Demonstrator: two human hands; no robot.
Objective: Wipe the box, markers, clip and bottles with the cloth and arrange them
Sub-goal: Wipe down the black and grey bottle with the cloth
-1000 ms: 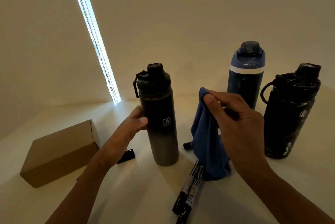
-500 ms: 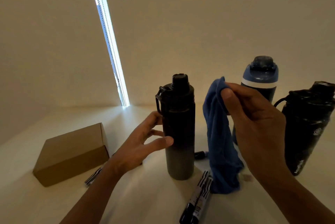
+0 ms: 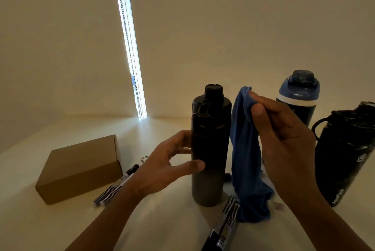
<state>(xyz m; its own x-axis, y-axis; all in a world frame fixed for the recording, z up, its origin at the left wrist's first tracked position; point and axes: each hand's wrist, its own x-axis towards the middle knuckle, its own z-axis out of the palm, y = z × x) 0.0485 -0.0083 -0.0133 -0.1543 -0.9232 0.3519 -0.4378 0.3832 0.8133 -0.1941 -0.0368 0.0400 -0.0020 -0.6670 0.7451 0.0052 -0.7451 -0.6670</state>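
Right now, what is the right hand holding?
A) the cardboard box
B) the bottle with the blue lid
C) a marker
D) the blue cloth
D: the right hand pinches the blue cloth by its top between thumb and fingers, and the cloth hangs down beside the tall bottle.

Single head-worn wide-angle view, facing forward and slightly down across the table (image 3: pixel 50 228) toward the wall (image 3: pixel 223 27). Very near: forearms (image 3: pixel 105 224) enter from the bottom edge, left hand (image 3: pixel 162 169) round the black bottle (image 3: pixel 211 139), right hand (image 3: pixel 284 143) pinching the cloth (image 3: pixel 245 159), both mid-frame.
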